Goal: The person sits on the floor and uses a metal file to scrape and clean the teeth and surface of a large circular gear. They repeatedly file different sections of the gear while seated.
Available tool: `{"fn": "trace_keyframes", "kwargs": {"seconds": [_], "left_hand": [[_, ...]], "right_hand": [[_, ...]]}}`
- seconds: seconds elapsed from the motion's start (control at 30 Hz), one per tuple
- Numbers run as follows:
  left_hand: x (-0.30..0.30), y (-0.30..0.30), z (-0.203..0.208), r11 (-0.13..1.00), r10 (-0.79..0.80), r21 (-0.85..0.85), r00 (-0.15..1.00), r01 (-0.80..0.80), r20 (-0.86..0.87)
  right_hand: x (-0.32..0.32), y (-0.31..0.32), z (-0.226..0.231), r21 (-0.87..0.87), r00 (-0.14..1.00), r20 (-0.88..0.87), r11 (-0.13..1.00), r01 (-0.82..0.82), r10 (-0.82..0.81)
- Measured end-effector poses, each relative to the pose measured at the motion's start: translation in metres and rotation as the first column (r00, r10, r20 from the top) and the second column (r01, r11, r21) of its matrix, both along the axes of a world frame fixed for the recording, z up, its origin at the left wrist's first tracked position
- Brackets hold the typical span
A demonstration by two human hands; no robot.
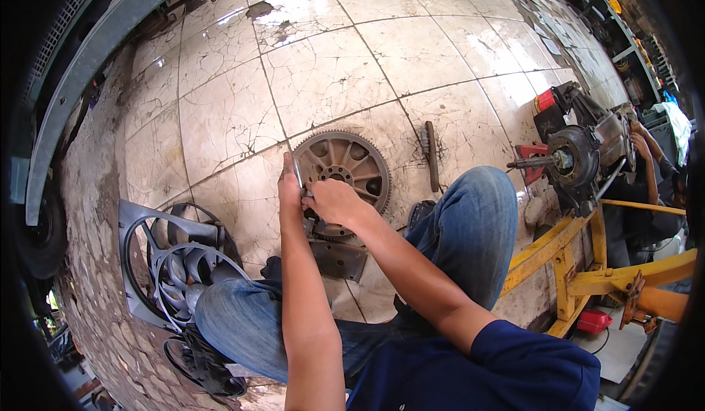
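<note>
A narrow, shiny metal tool is between my two hands, over the left edge of a toothed flywheel. My right hand is closed round its lower end. My left hand, seen edge-on, lies along the tool's left side with the fingers pressed together on it; most of its grip is hidden. The rusty flywheel lies flat on the tiles, and its lower left part is covered by my hands. A wire brush rests to the right of the flywheel. Nearer me is a dark metal plate.
A fan shroud with its fan stands by my left knee. At the right are a greasy mechanical assembly and a yellow steel frame, with another person's arm beyond. A grey metal beam curves along the far left.
</note>
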State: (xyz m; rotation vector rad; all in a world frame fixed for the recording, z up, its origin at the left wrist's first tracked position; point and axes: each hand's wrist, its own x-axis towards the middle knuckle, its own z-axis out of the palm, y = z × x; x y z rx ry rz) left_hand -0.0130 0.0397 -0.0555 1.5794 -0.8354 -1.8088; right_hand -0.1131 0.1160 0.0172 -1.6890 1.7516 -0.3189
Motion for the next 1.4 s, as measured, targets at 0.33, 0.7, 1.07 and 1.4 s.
{"fn": "trace_keyframes", "kwargs": {"seconds": [0.33,0.7,1.07,1.4], "left_hand": [[0.003,-0.005,-0.018,0.999,0.034,-0.028,0.998,-0.032,0.052],[0.001,-0.005,-0.018,1.000,0.006,-0.025,0.996,-0.004,0.088],[0.003,-0.010,-0.031,0.996,0.065,-0.074,0.995,-0.059,0.081],[0.004,-0.006,-0.017,0.999,-0.017,0.052,1.000,0.017,0.011]], "right_hand": [[-0.003,-0.002,-0.011,0.025,0.999,0.026,0.999,-0.021,0.020],[-0.005,-0.001,-0.015,0.002,1.000,0.006,1.000,0.004,-0.004],[-0.001,-0.002,-0.023,-0.048,1.000,-0.018,0.999,0.007,-0.008],[-0.006,-0.002,-0.015,-0.035,1.000,0.019,0.999,0.009,-0.008]]}}
